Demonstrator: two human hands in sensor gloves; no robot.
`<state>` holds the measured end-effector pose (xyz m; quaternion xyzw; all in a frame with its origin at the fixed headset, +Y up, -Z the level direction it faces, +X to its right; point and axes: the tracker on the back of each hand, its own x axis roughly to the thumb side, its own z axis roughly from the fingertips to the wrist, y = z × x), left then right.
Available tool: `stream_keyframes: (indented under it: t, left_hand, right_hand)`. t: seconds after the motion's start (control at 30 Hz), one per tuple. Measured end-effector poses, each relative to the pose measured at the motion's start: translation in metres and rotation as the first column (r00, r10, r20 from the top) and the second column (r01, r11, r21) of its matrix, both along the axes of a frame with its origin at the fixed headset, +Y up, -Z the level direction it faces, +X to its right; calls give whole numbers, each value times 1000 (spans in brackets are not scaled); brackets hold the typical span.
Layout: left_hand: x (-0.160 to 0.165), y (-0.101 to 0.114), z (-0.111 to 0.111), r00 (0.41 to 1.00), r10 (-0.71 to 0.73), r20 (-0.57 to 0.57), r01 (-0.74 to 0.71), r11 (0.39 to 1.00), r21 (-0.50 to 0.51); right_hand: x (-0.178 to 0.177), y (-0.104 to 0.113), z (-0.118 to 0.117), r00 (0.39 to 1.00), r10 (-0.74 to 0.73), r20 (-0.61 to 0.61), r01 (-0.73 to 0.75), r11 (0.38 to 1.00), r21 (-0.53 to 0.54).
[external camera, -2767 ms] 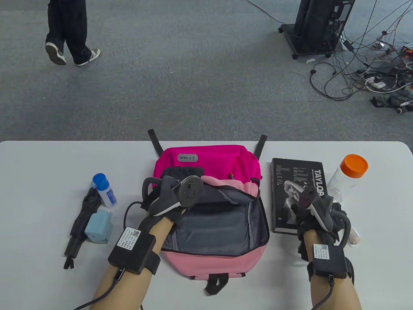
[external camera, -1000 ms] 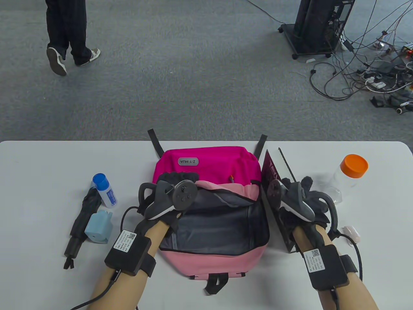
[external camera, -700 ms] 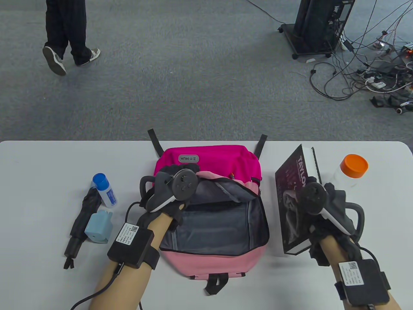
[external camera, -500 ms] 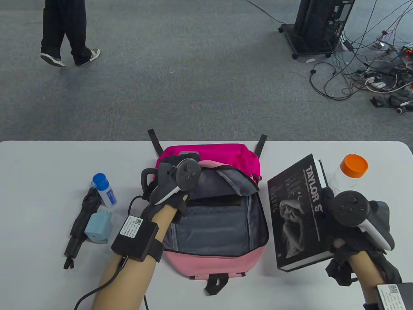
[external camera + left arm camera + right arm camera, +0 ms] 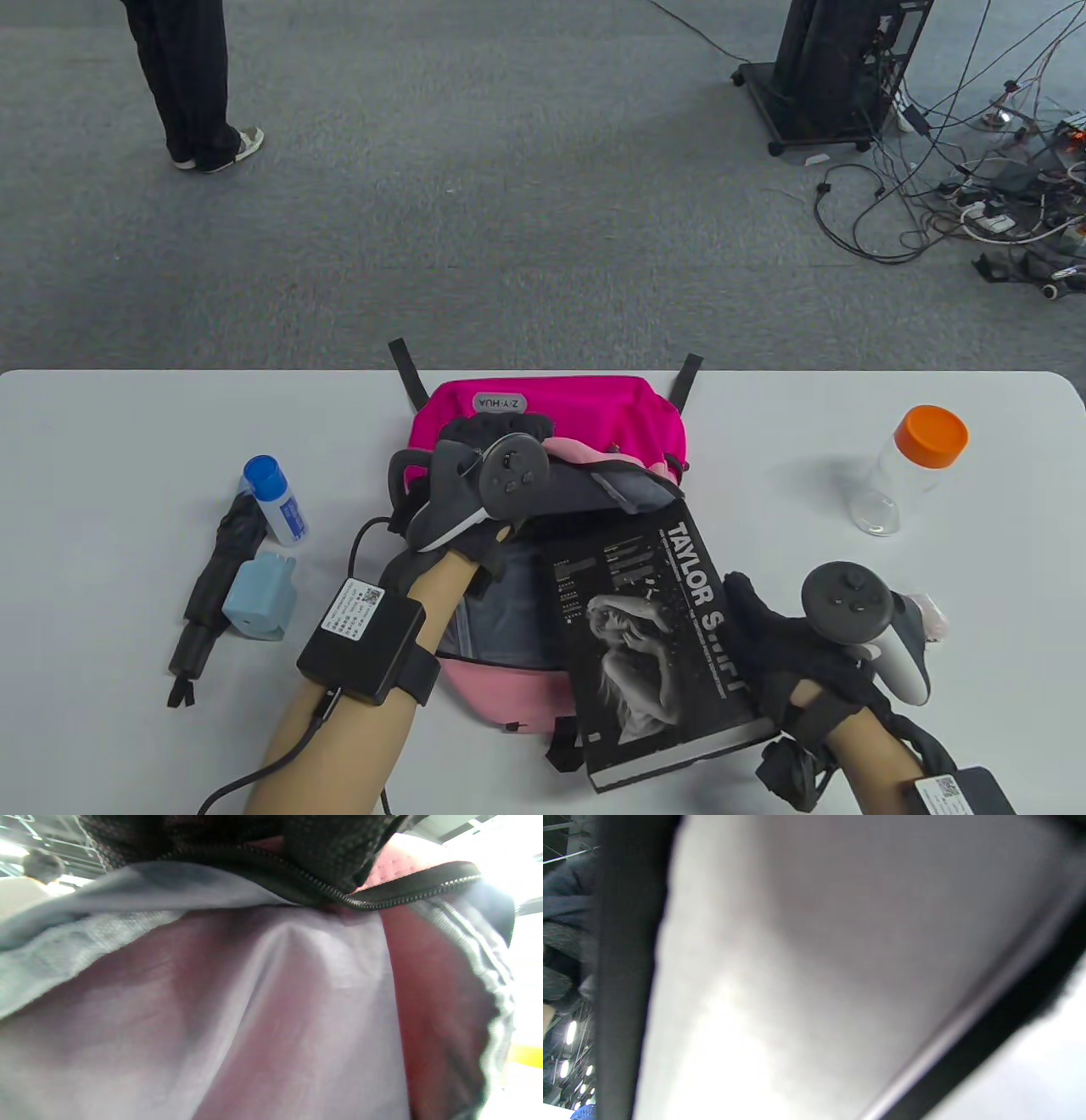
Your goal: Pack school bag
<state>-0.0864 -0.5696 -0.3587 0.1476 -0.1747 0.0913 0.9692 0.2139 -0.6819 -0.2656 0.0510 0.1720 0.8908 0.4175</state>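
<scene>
- At the middle of the surface (image 5: 1001, 407) lies the pink school bag (image 5: 551, 416), its main pocket unzipped and facing the near edge.
- Left hand (image 5: 488, 475) grasps the upper flap (image 5: 594, 484) of the bag and lifts it, its grip pinching the fabric so that the mouth gapes.
- Right hand (image 5: 806, 645) clasps the black book (image 5: 662, 637) at its right edge; the book's far end is under the raised flap, while its near end overhangs the bag's bottom rim.
- Judging by this, packing has barely begun: the book is partway in, and nothing else can be seen inside the pocket.
- Left to pack, it seems: toward the left edge, the blue-capped bottle (image 5: 276, 501), the folded black umbrella (image 5: 212, 586) and the light blue box (image 5: 259, 594) resting on it; toward the right edge, the clear jar with an orange lid (image 5: 912, 467) and a small pale object (image 5: 932, 613) half hidden behind the right hand.
- Table view alone gives the layout and both hands.
- Left wrist view adds the flap's grey lining (image 5: 254, 1005) and zipper teeth (image 5: 339, 897) close up, with gloved fingers (image 5: 331, 853) over the zip.
- Right wrist view shows only a blurred pale plane with dark borders, probably the book; the fingers are not visible there.
</scene>
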Motion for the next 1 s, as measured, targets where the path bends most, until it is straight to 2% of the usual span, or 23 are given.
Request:
stream_keyframes:
  t: [0.23,0.37,0.47,0.53,0.63,0.77,0.83,1.0]
  left_hand:
    - [3,-2,8,998,-32,58,30,999,43]
    - [3,-1,11,997,-21,72,20,1000,17]
    - [3,-1,12,997,-46,63,44,999,25]
    - [1,-2,12,997,-38,67,37,999,20]
    - [-2,-3,10,997,-32,67,31,999,19]
    - [-1,-4,10,997,-26,73,25,999,21]
    - [0,-3,12,996,-31,80,29,999,25]
    - [5,0,18,990,-71,119,67,997,37]
  right_hand:
    - [-13,-22,-13,994,-91,56,93,995,-27]
    - [-21,-31,-22,990,-125,63,128,991,-43]
    - [-21,-34,-25,976,-204,73,211,972,-101]
    - [-19,-31,-24,979,-190,71,195,978,-69]
    - [-14,-34,-27,965,-244,97,252,963,-90]
    - [-11,-40,-33,979,-159,130,168,984,-65]
    - [-14,-43,-36,970,-190,152,203,977,-72]
    - [-21,-49,-53,965,-175,193,187,981,-43]
